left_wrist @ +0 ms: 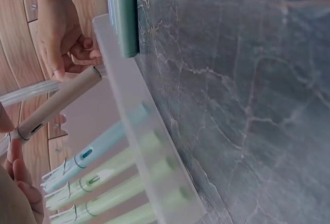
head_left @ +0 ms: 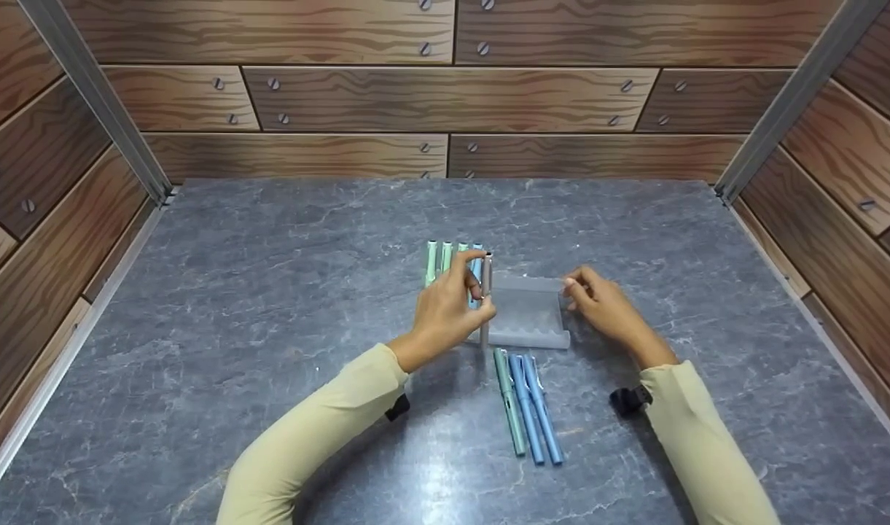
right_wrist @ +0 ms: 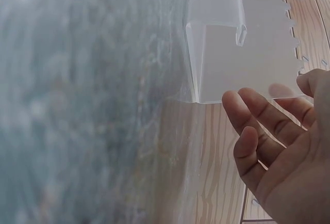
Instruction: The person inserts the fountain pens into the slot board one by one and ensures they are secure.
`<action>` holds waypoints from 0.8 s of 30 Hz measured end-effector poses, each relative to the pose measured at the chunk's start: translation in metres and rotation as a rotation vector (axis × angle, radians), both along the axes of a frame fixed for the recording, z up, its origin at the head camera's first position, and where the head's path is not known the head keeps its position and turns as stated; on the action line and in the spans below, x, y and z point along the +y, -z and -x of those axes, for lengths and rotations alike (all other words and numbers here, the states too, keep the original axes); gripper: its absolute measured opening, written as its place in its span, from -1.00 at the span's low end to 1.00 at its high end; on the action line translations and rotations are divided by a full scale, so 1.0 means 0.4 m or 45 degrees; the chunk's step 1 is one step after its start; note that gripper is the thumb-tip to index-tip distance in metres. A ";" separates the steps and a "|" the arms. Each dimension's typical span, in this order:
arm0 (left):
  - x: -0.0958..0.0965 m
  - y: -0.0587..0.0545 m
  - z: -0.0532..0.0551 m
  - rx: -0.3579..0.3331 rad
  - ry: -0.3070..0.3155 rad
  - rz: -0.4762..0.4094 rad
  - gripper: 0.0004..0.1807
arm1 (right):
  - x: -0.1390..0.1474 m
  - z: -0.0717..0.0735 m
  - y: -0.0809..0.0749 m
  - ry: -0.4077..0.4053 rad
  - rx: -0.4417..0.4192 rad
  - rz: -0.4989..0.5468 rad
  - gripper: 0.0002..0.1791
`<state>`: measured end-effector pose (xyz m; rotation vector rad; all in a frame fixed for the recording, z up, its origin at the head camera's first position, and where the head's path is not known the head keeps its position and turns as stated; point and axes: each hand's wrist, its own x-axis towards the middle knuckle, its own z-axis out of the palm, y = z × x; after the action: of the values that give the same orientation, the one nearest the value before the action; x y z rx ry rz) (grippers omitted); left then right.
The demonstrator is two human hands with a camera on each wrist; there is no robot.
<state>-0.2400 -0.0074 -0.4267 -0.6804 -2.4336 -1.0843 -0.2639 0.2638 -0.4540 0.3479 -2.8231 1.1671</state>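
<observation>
Between left-hand thumb and fingers, my left hand (head_left: 452, 302) pinches a grey-brown pen (left_wrist: 62, 100), held upright in the head view over a translucent pen rack (head_left: 528, 310). Three light green pens (left_wrist: 98, 180) and a light blue pen (left_wrist: 105, 141) lie side by side in the rack's left part. At the rack's right edge, my right hand (head_left: 601, 302) pinches the plastic with thumb and a finger. One fingertip shows through the rack in the right wrist view; the other fingers are loosely curled.
A dark green pen (head_left: 510, 401) and two blue pens (head_left: 536, 408) lie on the marbled tabletop (head_left: 270, 292) in front of the rack. Wood-patterned walls (head_left: 445, 98) enclose the back and sides. A black wrist camera (head_left: 629, 400) is on the right wrist.
</observation>
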 end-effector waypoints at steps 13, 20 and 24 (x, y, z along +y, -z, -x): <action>0.008 0.011 0.021 0.162 -0.045 0.029 -0.35 | -0.001 -0.002 0.001 0.001 -0.008 0.000 -0.69; 0.014 0.015 0.032 0.226 -0.077 0.038 -0.34 | -0.002 -0.002 0.002 0.013 -0.008 0.013 -0.70; 0.017 0.020 0.036 0.251 -0.100 0.054 -0.34 | -0.001 -0.001 0.005 0.014 0.004 0.007 -0.70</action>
<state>-0.2544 -0.0007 -0.4347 -0.6663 -2.2994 -0.8929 -0.2634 0.2634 -0.4560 0.3330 -2.8153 1.1709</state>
